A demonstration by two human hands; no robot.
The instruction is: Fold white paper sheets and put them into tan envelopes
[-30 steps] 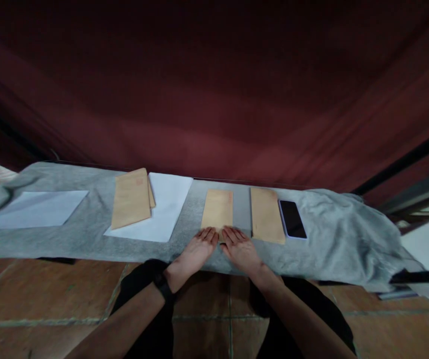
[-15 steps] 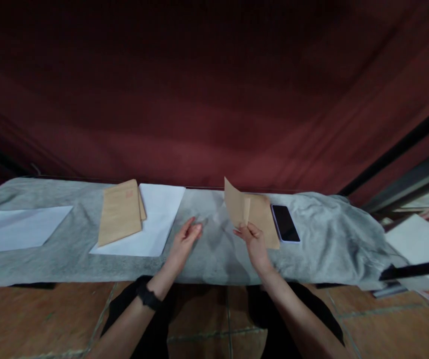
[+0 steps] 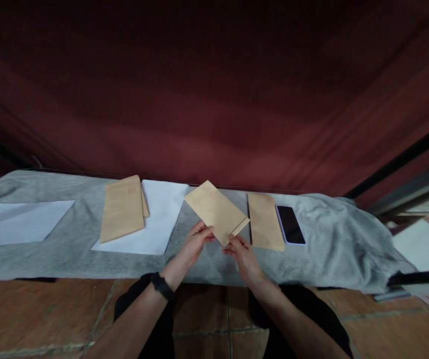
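Note:
A brown paper envelope (image 3: 216, 207) is held tilted over the middle of the cloth-covered bench. Its folded flap faces right. My right hand (image 3: 241, 252) pinches its lower right corner by the flap. At the lower left edge, my left hand (image 3: 198, 240) closes its thumb and fingers on the same envelope; the fingertips beneath are partly hidden. Right of the hands lies a brown envelope stack (image 3: 267, 222), flat on the cloth. Further left, more brown envelopes (image 3: 122, 209) overlap on white paper (image 3: 165, 214).
A phone (image 3: 291, 224) lies beside the right-hand envelopes. Another white sheet (image 3: 22, 222) is at the far left. Grey cloth (image 3: 334, 239) covers the narrow bench, with a dark red curtain (image 3: 199, 109) behind. At right, a dark bar (image 3: 420, 276) crosses near a white board (image 3: 426, 244).
My right hand has brought the envelope leftward from above the right stack and turned it flatter. My left hand, open and empty before, now grips its lower edge.

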